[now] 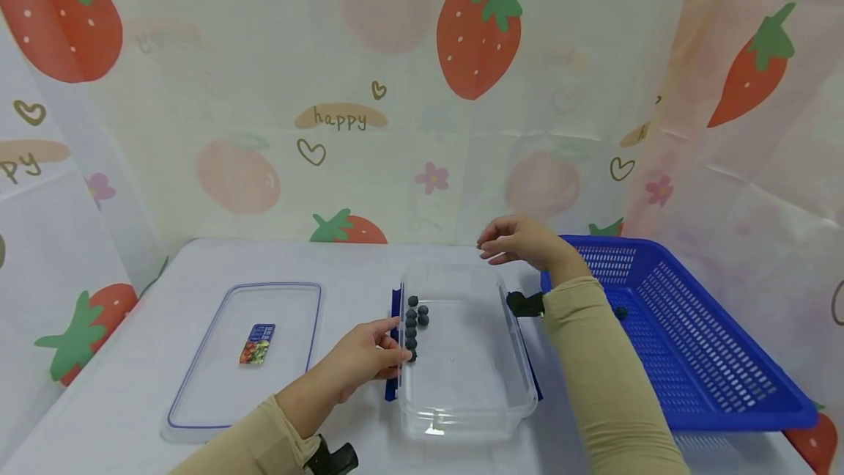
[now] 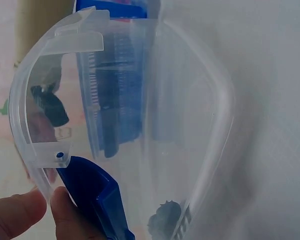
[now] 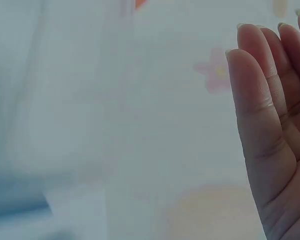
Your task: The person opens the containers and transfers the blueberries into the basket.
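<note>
A clear plastic box (image 1: 468,387) with blue side clips stands on the table. Inside, along its left wall, several blueberries (image 1: 411,333) sit in a column, with a short second row beside it. My left hand (image 1: 369,354) grips the box's left side, thumb and fingers around the rim by the blue clip (image 2: 92,192). Blurry blueberries (image 2: 165,220) show through the wall. Over the box's back right corner my right hand (image 1: 517,242) hangs in the air, several fingers (image 3: 257,115) straight. Its thumb and index tips are close together; I cannot tell if something small is between them.
A blue perforated basket (image 1: 719,328) stands at the right, with a blueberry (image 1: 620,313) inside near its left wall. At the left lies a clear blue-edged lid (image 1: 211,387) with a printed label (image 1: 257,344). A fruit-patterned sheet (image 1: 409,94) hangs behind the table.
</note>
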`<state>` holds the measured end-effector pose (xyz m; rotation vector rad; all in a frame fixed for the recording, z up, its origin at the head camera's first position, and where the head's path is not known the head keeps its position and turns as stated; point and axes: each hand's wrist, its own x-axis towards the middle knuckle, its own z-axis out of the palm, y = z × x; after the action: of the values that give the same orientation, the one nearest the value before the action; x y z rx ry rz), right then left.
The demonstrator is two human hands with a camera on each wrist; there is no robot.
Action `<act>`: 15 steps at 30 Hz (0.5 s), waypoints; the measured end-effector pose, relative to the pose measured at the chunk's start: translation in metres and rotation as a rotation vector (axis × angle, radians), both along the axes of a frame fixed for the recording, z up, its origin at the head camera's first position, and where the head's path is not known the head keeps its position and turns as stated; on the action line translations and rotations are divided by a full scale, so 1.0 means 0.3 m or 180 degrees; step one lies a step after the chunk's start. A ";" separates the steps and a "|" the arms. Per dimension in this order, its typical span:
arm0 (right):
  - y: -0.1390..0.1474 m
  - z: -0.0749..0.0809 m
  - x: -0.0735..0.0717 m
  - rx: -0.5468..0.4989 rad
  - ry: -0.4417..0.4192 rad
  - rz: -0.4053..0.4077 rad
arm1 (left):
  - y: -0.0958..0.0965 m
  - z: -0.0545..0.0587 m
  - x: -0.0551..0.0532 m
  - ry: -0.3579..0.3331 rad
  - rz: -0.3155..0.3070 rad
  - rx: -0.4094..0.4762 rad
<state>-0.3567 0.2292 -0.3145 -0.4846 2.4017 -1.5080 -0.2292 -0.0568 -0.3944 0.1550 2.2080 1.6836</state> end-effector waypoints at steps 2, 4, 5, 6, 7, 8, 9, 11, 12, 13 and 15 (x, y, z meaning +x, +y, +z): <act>-0.046 -0.009 -0.010 -0.0030 -0.0053 0.0052 | -0.001 -0.002 -0.002 0.0002 -0.0005 0.0009; -0.086 -0.020 -0.017 -0.0075 -0.0114 0.0081 | -0.002 -0.003 -0.004 -0.0001 -0.0009 0.0017; -0.105 -0.026 -0.020 -0.0095 -0.0140 0.0087 | -0.002 -0.004 -0.004 -0.0004 -0.0012 0.0021; -0.122 -0.033 -0.022 -0.0117 -0.0171 0.0094 | -0.002 -0.006 -0.006 -0.0006 -0.0014 0.0019; -0.138 -0.040 -0.024 -0.0135 -0.0193 0.0101 | -0.003 -0.006 -0.007 -0.0011 -0.0015 0.0019; -0.154 -0.047 -0.026 -0.0153 -0.0216 0.0100 | -0.003 -0.007 -0.008 -0.0012 -0.0014 0.0017; -0.169 -0.054 -0.026 -0.0161 -0.0240 0.0101 | -0.003 -0.007 -0.009 -0.0011 -0.0015 0.0016; -0.196 -0.070 -0.029 -0.0163 -0.0289 0.0100 | -0.004 -0.007 -0.009 -0.0013 -0.0011 0.0014; -0.208 -0.078 -0.030 -0.0165 -0.0314 0.0115 | -0.004 -0.007 -0.010 -0.0017 -0.0010 0.0020; -0.219 -0.086 -0.029 -0.0166 -0.0350 0.0127 | -0.003 -0.005 -0.008 -0.0020 -0.0010 0.0023; -0.236 -0.100 -0.024 -0.0124 -0.0417 0.0153 | 0.000 -0.003 -0.004 -0.0031 -0.0013 0.0028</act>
<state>-0.3638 0.1584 -0.3446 -0.4343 2.2497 -1.5197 -0.2305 -0.0568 -0.3953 0.1533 2.1921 1.6885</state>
